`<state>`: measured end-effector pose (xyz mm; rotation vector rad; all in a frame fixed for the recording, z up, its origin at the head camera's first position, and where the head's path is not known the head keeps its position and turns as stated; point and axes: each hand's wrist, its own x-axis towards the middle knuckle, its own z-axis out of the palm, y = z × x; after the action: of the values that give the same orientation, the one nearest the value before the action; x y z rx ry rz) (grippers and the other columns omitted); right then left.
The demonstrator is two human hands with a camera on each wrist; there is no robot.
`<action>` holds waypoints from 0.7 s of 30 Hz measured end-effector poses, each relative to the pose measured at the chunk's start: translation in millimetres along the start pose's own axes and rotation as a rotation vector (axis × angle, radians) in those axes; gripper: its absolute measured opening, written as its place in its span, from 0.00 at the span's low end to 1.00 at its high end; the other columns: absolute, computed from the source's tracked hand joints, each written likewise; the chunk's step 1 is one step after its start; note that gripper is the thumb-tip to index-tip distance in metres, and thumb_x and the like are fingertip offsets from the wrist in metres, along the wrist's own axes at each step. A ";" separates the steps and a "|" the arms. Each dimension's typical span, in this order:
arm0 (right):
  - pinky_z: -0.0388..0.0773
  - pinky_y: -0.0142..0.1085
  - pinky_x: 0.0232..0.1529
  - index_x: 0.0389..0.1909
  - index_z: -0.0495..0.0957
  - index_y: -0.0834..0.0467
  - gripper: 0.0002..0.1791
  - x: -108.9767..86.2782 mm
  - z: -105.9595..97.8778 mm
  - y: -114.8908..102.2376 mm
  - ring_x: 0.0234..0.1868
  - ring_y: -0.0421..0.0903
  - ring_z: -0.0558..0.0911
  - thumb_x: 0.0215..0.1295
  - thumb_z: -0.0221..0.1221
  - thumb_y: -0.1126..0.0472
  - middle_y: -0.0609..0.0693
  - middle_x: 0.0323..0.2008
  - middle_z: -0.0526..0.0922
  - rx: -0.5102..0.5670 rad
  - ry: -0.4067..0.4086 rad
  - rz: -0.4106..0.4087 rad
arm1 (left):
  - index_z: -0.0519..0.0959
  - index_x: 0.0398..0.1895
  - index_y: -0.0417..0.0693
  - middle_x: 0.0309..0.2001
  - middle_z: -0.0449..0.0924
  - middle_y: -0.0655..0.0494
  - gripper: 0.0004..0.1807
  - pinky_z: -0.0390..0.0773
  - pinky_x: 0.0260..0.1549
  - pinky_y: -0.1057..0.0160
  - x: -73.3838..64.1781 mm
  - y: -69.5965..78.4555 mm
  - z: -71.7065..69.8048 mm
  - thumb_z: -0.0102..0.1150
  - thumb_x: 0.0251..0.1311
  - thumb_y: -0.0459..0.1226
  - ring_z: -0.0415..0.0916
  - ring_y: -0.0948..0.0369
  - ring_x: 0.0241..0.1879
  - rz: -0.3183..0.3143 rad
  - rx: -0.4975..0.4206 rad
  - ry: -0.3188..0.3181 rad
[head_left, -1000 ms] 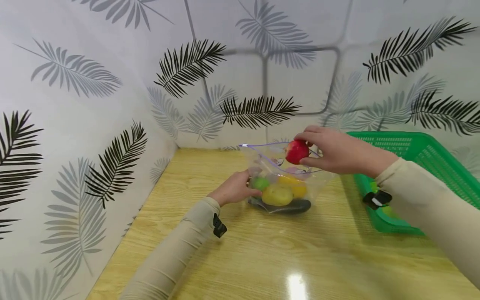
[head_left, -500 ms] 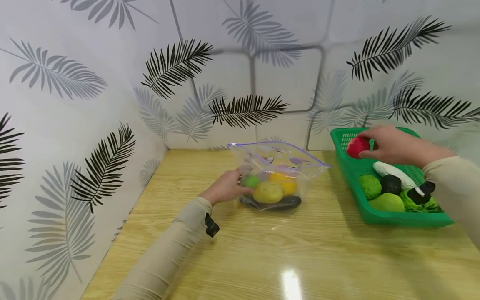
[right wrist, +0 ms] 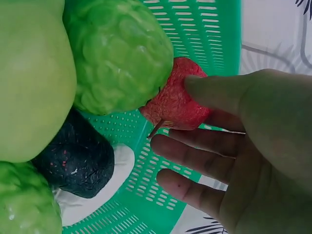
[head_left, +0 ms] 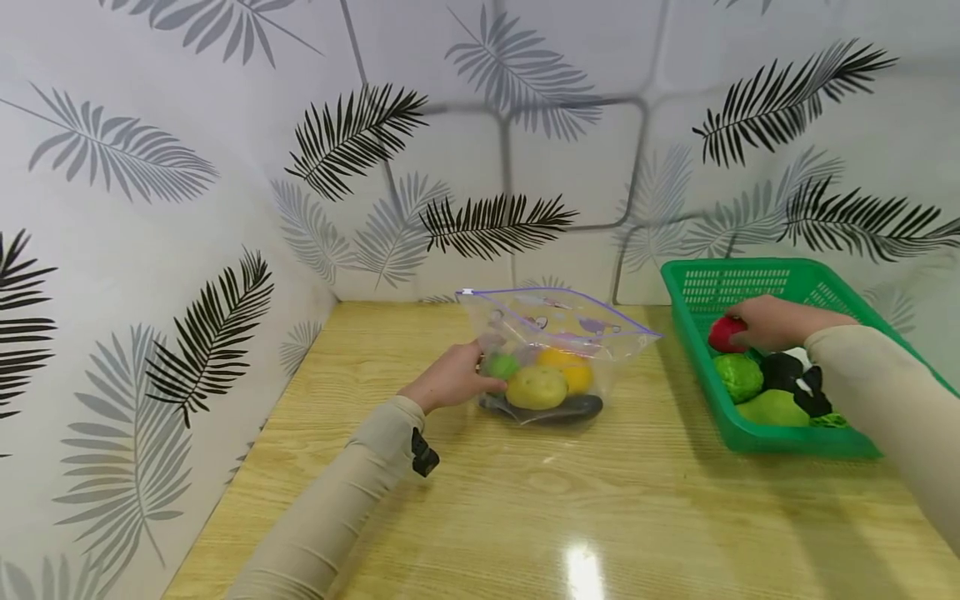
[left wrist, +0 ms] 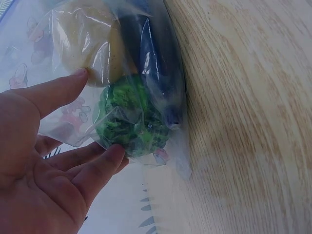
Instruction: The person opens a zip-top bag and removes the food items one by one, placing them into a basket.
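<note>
My right hand (head_left: 776, 323) reaches into the green basket (head_left: 795, 442) and holds a red apple (head_left: 724, 335) between thumb and fingers. In the right wrist view the apple's brown stem points down, beside a lumpy green custard apple (right wrist: 119, 53). My left hand (head_left: 455, 379) grips the left side of a clear zip bag (head_left: 630, 337), thumb in front, fingers at its side and back. The bag's mouth gapes. Inside lie a potato (head_left: 537, 388), yellow-orange fruit (head_left: 577, 375), a long dark eggplant (head_left: 581, 408) and a green broccoli-like piece (left wrist: 129, 122).
Also in the basket are a smooth yellow-green fruit (head_left: 775, 408), a dark lumpy piece (right wrist: 78, 156) and a white piece (right wrist: 100, 195). Bag and basket stand on a wood-grain table (head_left: 510, 517). A wall covering with leaf prints (head_left: 495, 225) rises behind them.
My right hand has carried the apple from over the bag's mouth rightward and down into the basket. My left hand stays at the bag. The head view has shifted slightly right.
</note>
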<state>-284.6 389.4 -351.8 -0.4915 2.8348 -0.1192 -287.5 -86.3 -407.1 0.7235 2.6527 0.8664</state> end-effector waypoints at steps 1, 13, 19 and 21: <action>0.75 0.43 0.34 0.59 0.69 0.81 0.25 0.3 0.3 -0.5 0.33 0.49 0.78 0.70 0.58 0.64 0.61 0.39 0.83 -0.010 0.005 -0.002 | 0.59 0.78 0.57 0.66 0.74 0.43 0.42 0.77 0.58 0.49 -0.2 0.4 -0.1 0.67 0.64 0.50 0.73 0.48 0.64 -0.001 0.001 -0.001; 0.80 0.55 0.44 0.67 0.71 0.68 0.27 -2.2 -16.9 -31.7 0.55 0.67 0.79 0.69 0.61 0.62 0.72 0.61 0.76 -0.127 0.069 0.003 | 0.59 0.79 0.56 0.64 0.75 0.44 0.43 0.78 0.55 0.50 0.7 -0.2 -1.9 0.67 0.63 0.50 0.75 0.50 0.61 -0.006 0.004 -0.001; 0.68 0.40 0.18 0.60 0.80 0.58 0.18 -13.7 -38.9 -96.5 0.24 0.46 0.80 0.71 0.59 0.62 0.60 0.52 0.84 -0.100 0.292 -0.093 | 0.59 0.79 0.57 0.68 0.72 0.44 0.43 0.76 0.59 0.49 1.6 -1.1 -0.6 0.68 0.63 0.49 0.72 0.48 0.66 -0.011 0.007 -0.004; 0.66 0.39 0.17 0.55 0.83 0.55 0.15 -18.3 -47.1 -125.1 0.19 0.43 0.76 0.71 0.58 0.62 0.55 0.48 0.87 -0.121 0.396 -0.150 | 0.59 0.79 0.57 0.68 0.73 0.44 0.43 0.76 0.59 0.49 1.8 -1.2 -0.6 0.68 0.63 0.49 0.72 0.48 0.65 -0.011 0.009 -0.003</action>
<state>-240.7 279.9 -286.5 -0.7847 3.2006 -0.0799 -289.7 -86.5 -407.5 0.7118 2.6570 0.8497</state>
